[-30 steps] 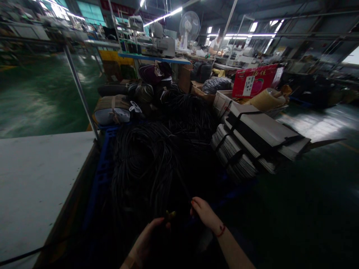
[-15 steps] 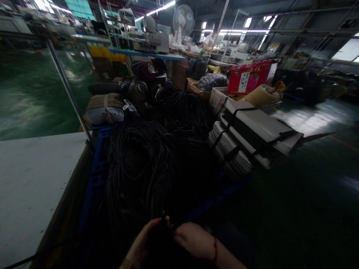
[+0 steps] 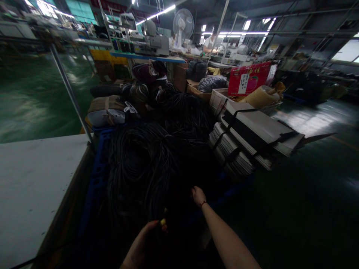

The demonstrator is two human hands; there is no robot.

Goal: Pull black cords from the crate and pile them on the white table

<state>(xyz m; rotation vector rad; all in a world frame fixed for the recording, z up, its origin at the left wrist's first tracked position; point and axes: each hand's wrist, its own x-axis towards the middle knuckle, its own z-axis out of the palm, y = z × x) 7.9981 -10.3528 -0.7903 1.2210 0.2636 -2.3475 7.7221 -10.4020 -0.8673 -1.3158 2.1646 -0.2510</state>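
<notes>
My left hand (image 3: 145, 235) is low in the middle of the view, its fingers closed. A small yellow piece (image 3: 163, 222) shows at its fingertips. Whatever else it grips is lost in the dark. My right hand (image 3: 199, 196), with a red cord on the wrist, reaches forward over the dark area right of the coils. Its fingers are closed, and what they hold is too dark to make out. Large coils of black cord or strip (image 3: 140, 149) lie just beyond my left hand.
A blue pallet (image 3: 97, 168) lies under the coils. Strapped stacks of pale sheets (image 3: 252, 119) stand at right, with a red box (image 3: 248, 80) behind. A white tabletop (image 3: 33, 179) is at left, near a metal pole (image 3: 68, 89). Wrapped bundles (image 3: 106, 110) lie at the back.
My right hand has moved away from my left, forward and to the right, with the arm stretched out. My left hand has stayed nearly in place.
</notes>
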